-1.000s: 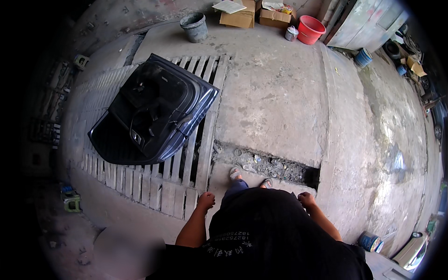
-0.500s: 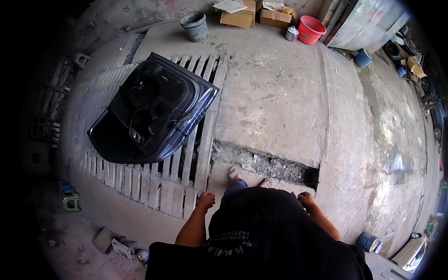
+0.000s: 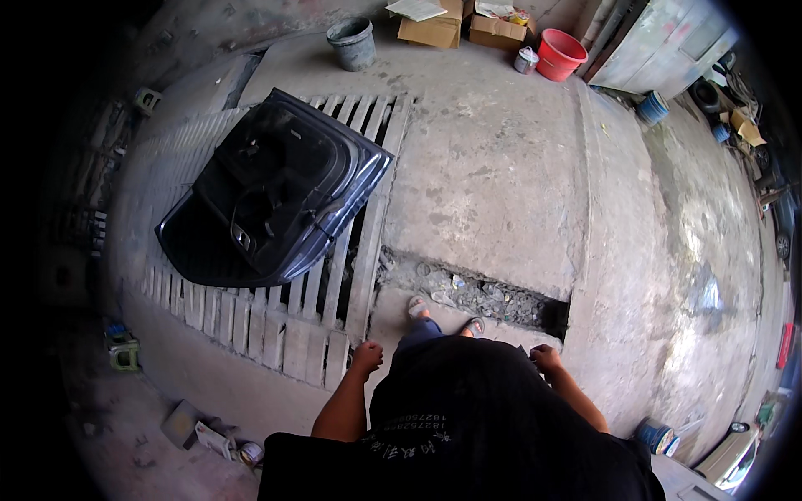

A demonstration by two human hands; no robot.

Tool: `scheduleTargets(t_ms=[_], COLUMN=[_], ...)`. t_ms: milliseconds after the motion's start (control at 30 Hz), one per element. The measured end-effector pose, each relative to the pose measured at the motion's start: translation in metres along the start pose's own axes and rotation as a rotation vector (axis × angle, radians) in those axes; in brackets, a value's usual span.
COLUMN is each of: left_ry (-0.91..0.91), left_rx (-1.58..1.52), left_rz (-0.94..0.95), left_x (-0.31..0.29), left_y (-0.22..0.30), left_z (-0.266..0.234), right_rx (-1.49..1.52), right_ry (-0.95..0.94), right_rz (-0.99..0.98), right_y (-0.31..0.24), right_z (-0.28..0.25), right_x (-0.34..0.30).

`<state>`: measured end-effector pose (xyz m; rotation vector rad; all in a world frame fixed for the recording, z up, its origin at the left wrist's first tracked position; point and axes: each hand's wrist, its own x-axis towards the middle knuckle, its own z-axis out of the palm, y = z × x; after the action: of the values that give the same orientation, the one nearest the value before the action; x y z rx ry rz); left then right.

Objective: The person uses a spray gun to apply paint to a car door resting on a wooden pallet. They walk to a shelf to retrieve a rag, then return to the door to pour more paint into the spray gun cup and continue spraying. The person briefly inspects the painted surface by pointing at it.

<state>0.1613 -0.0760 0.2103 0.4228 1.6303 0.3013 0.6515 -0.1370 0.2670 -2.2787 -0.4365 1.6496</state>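
A dark blue car door (image 3: 284, 192) lies flat on the slatted floor grate (image 3: 251, 334), its inner trim facing up, ahead and to the left of me. My left hand (image 3: 368, 357) hangs beside my body in a loose fist near the grate's right edge, with nothing visible in it. On the other side, my right hand (image 3: 547, 359) is closed with fingers curled. A small dark, thin edge sticks out by its fingers, too small to name. Neither hand touches the car door.
In front of my feet runs a sunken trench (image 3: 493, 301) filled with rubble. Along the back stand a grey bucket (image 3: 351, 46), cardboard boxes (image 3: 430, 32) and a red tub (image 3: 560, 57). Blue cans (image 3: 656, 434) sit at right; a green stool (image 3: 125, 355) is at left.
The view has shifted very slightly. My hands keep nearly the same place and pose, and the car door lies where it was.
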Motion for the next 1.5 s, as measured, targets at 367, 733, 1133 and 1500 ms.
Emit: scheduleTargets(t_ms=[367, 733, 1133, 1500], left_ry=[0.076, -0.331, -0.41, 0.123], left_rx=[0.324, 0.283, 0.546, 0.388], left_rz=[0.147, 0.135, -0.175, -0.744], left_x=[0.039, 0.099, 0.151, 0.17], left_y=[-0.042, 0.016, 0.004, 0.122], left_z=[-0.006, 0.016, 0.039, 0.091], right_rx=[-0.157, -0.456, -1.086, -1.281], right_ry=[-0.04, 0.021, -0.149, -0.283], right_rz=[0.103, -0.062, -0.502, -0.504], right_y=[0.005, -0.149, -0.337, -0.396], right_z=[0.0, 0.024, 0.16, 0.271], right_x=[0.015, 0.024, 0.089, 0.315])
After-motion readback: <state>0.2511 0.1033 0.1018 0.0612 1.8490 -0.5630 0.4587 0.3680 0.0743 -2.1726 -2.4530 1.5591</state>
